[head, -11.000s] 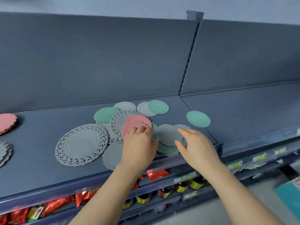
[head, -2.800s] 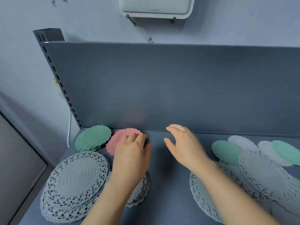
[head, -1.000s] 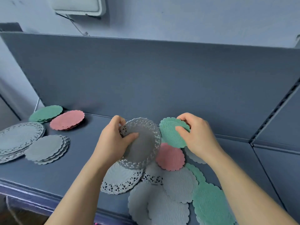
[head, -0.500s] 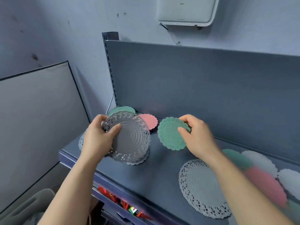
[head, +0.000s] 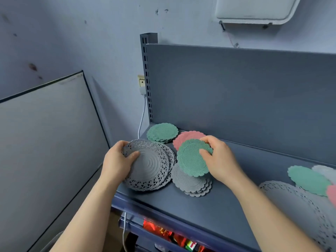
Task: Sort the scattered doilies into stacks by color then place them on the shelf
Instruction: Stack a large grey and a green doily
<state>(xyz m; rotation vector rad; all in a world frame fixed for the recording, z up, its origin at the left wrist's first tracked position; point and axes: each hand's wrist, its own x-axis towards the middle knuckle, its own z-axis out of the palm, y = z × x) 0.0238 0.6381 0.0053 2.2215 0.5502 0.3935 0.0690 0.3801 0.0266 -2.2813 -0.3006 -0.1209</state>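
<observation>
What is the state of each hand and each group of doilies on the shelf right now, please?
left hand: shut on lacy grey doily, over the lacy stack.
right hand: shut on green doily, held up.
green stack: piled, at the back corner.
pink stack: piled, partly hidden.
plain grey stack: piled, flat.
unsorted doilies: scattered, overlapping.

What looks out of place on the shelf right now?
Nothing damaged. The loose pile at the right end is unsorted: a green scalloped doily and a pink one overlap a large grey lace doily. The left-end stacks look tidy, though the grey lace stack is slightly fanned.
</observation>
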